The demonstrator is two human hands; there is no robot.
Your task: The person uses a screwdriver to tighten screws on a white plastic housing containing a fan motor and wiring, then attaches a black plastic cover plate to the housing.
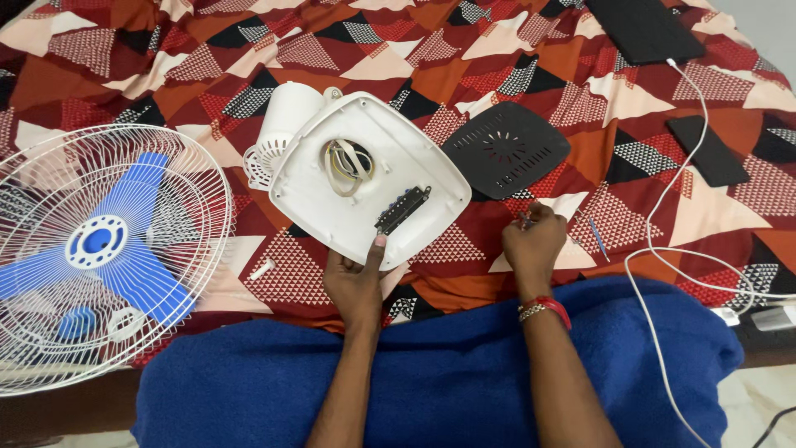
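Left hand (355, 282) clamps near edge of white fan base (371, 178), underside up, tilted, stem end pointing up-left. Right hand (533, 243) fingers pinched together on small screw, just right of base, on patterned bedsheet (166, 58).

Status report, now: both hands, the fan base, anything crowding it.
Left hand grips white fan base by its near edge, underside up, wires exposed. Right hand pinched on something small, cannot tell what. Black cover plate lies just right of base; fan cage to left.
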